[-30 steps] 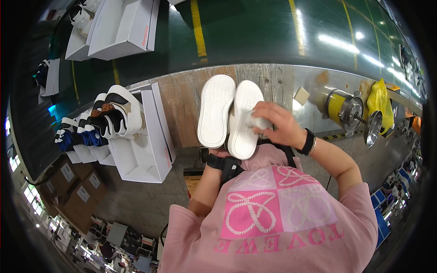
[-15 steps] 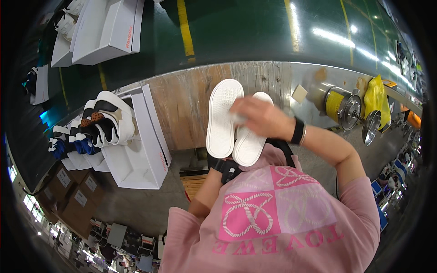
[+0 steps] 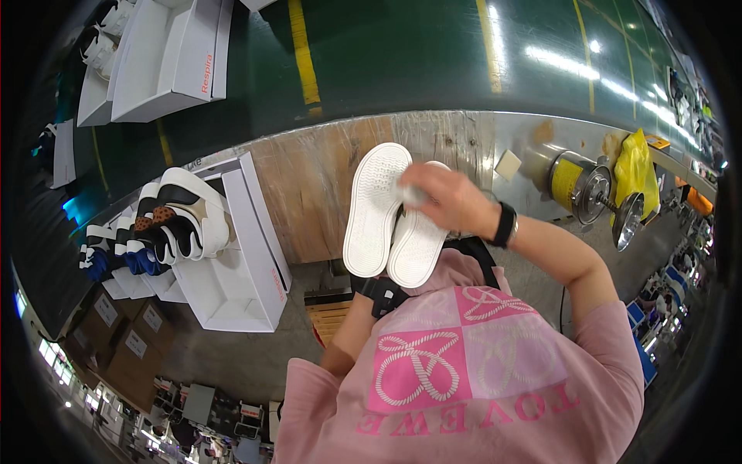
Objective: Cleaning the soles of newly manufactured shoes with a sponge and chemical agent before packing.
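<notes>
Right hand (image 3: 444,197) rubs a small white object on the soles (image 3: 394,220), fingers closed around it. Left hand hidden beneath, grip unclear; the pair could slip onto the surface (image 3: 309,178).

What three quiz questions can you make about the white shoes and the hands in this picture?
1. True or false: the pair of white shoes is held with the soles facing up toward the camera.
2. Which hand rests on top of the soles? A) the right hand B) the left hand C) neither
3. Fill in: beside the wooden bench, an open white ____ stands with more shoes stacked on it.

Key: 1 true. 2 A; the right hand, with a black wristband, presses a small pale thing on a sole. The left hand is hidden beneath the shoes. 3 box.
</notes>
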Available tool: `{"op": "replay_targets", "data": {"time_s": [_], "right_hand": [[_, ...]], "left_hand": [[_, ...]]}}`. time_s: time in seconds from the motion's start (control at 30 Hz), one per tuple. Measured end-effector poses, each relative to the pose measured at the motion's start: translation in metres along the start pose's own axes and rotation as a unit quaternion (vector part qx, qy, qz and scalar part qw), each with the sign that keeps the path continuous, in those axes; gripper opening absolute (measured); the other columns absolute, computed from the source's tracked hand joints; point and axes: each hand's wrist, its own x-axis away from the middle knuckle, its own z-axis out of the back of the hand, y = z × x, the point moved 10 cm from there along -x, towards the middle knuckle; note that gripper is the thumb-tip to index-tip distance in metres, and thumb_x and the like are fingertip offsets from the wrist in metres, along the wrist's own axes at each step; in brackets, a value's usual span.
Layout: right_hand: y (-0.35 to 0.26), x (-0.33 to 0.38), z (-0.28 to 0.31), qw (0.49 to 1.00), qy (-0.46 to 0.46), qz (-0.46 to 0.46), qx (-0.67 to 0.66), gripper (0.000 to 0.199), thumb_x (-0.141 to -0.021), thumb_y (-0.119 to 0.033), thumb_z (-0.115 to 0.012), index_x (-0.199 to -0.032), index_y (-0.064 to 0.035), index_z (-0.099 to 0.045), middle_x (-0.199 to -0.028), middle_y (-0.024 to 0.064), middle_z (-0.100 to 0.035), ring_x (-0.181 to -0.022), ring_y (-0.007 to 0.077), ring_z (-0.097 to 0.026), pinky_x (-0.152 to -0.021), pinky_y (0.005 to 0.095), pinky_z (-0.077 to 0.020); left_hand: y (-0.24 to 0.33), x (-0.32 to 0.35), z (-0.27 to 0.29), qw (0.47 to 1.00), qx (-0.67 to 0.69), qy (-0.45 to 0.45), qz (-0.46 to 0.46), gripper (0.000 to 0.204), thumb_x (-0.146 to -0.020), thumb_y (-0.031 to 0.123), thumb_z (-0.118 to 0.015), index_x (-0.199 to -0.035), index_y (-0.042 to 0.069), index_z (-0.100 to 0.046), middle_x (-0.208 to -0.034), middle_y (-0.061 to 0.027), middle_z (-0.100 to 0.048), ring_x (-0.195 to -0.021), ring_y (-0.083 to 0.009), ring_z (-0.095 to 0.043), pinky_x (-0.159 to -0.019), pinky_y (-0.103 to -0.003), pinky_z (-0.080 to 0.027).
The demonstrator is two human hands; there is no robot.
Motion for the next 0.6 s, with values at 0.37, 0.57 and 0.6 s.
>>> {"op": "replay_targets", "data": {"time_s": [0.37, 0.57, 0.6], "right_hand": [[0.006, -0.015, 0.008, 0.999, 0.024, 0.017, 0.033, 0.039, -0.083, -0.011, -0.08, -0.119, -0.0068, -0.065, -0.118, 0.0161, -0.068, -0.105, 0.0348, -0.068, -0.085, 0.0391, -0.0585], [0.056, -0.04, 0.012, 0.99, 0.025, -0.139, 0.001, 0.041, -0.086, -0.014, -0.077, -0.123, -0.0034, -0.063, -0.113, 0.0196, -0.068, -0.086, 0.0335, -0.07, -0.076, 0.0381, -0.0573], [0.06, -0.052, 0.011, 0.99, 0.024, -0.137, 0.0, 0.041, -0.086, -0.014, -0.077, -0.123, -0.0034, -0.063, -0.113, 0.0196, -0.068, -0.086, 0.0335, -0.07, -0.076, 0.0381, -0.0573]], "left_hand": [[0.014, -0.007, -0.011, 0.999, 0.035, -0.005, -0.006, 0.049, -0.106, 0.028, -0.05, -0.15, 0.004, -0.044, -0.146, -0.0158, -0.054, -0.133, -0.029, -0.054, -0.113, -0.044, -0.045], [0.025, 0.004, -0.01, 0.999, 0.051, -0.017, -0.003, 0.049, -0.107, 0.027, -0.05, -0.15, 0.004, -0.044, -0.146, -0.0156, -0.054, -0.133, -0.0287, -0.054, -0.113, -0.044, -0.045], [0.026, 0.003, -0.011, 0.998, 0.053, -0.016, -0.006, 0.049, -0.107, 0.027, -0.049, -0.149, 0.004, -0.044, -0.146, -0.0156, -0.054, -0.133, -0.0287, -0.054, -0.113, -0.044, -0.045]]}}
